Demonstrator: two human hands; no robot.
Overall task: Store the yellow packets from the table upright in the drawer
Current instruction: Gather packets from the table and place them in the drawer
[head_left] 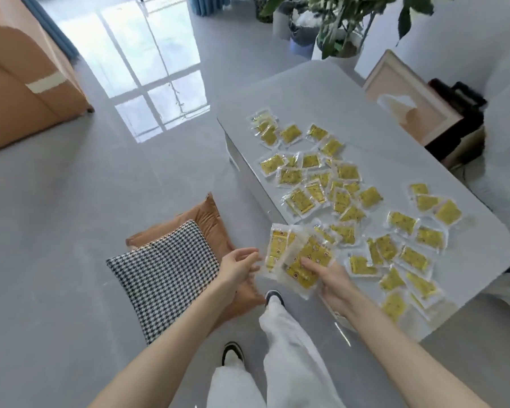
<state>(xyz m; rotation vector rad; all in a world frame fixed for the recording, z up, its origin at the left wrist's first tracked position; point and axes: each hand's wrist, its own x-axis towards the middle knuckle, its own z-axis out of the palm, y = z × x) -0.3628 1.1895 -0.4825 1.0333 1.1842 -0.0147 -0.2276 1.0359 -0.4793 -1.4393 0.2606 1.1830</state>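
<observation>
Several yellow packets (330, 184) in clear wrappers lie scattered flat over the grey table (321, 92). My right hand (330, 282) holds a small fanned stack of yellow packets (299, 256) just off the table's near left edge, thumb on top. My left hand (239, 267) hovers beside the stack with relaxed fingers, its fingertips at the stack's left edge. The table's front face (248, 172) shows below the top; no open drawer is visible.
Two cushions, one houndstooth (165, 275) and one brown (206, 219), lie on the floor left of the table. A framed picture (407, 98) leans behind the table, potted plants (336, 25) beyond it. An orange sofa (18, 81) stands far left. My legs and shoes (274, 298) are below.
</observation>
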